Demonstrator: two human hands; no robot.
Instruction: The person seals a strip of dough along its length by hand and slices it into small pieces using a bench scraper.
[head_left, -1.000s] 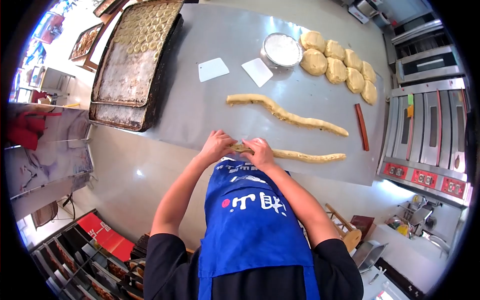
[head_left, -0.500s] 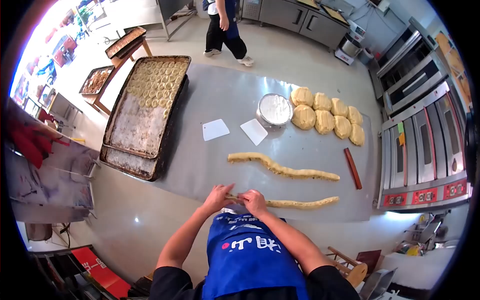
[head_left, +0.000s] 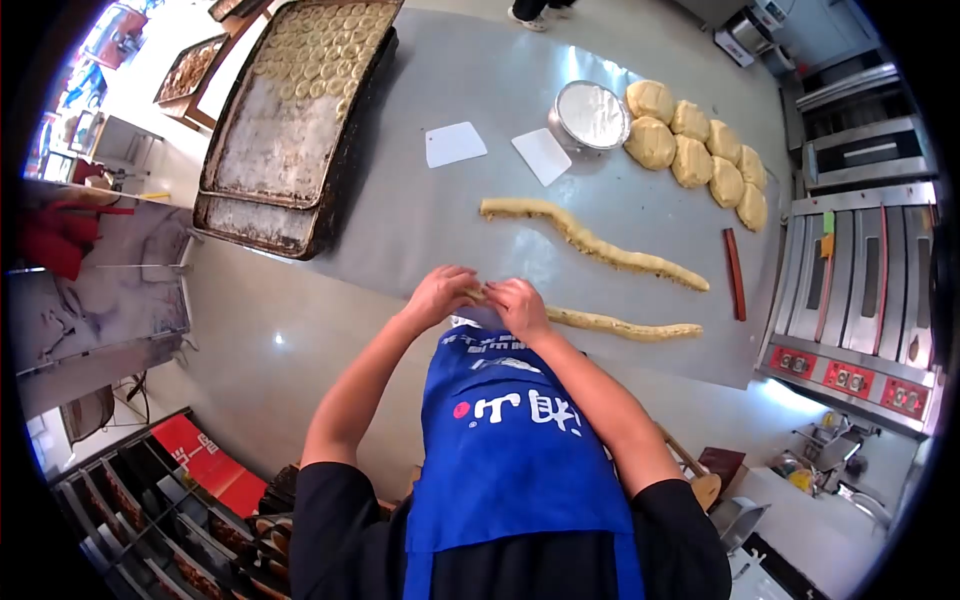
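My left hand [head_left: 443,296] and my right hand [head_left: 518,309] are close together at the near edge of the table, fingers curled round the left end of a filled dough rope [head_left: 628,325]. Its free length runs out to the right from under my right hand. The bit of dough between my fingers is mostly hidden. Beyond it lies a second, wavy dough rope [head_left: 590,240], with dark filling showing along its side. Neither hand touches that one.
Two white scrapers [head_left: 455,145] lie near a metal bowl of white powder [head_left: 592,115]. Several dough rounds [head_left: 690,160] sit at the back right, with a reddish-brown stick [head_left: 734,275] nearer me. Stacked baking trays [head_left: 265,150] holding small dough pieces stand left; ovens [head_left: 850,290] line the right.
The view has tipped downward, so the table appears higher in it. The person at the back now shows only by the feet. My hands still pinch the near rope's left end.
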